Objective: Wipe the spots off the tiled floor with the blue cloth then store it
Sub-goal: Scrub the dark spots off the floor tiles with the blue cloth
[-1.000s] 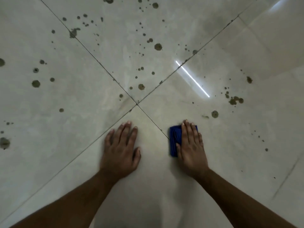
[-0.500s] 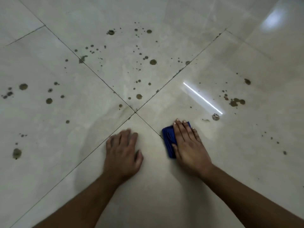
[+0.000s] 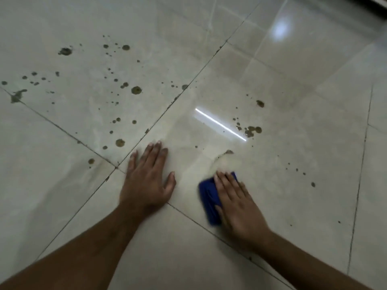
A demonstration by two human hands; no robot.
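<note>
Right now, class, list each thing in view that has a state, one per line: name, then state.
Blue cloth: bunched, flat on the floor, under the right hand.
Right hand: palm down, pressing the cloth.
Left hand: flat on bare tile, fingers spread.
Tiled floor: still spotted, mostly far left.
Smeared spot: partly wiped.

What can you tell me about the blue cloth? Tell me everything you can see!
The blue cloth is deep blue, soft-looking fabric, bunched into a small pad and a bit blurry. It lies flat on the pale tiled floor. The right hand presses on it with open, spread fingers, hiding its right part. The left hand rests apart from it. A smeared brown spot sits just ahead.
</note>
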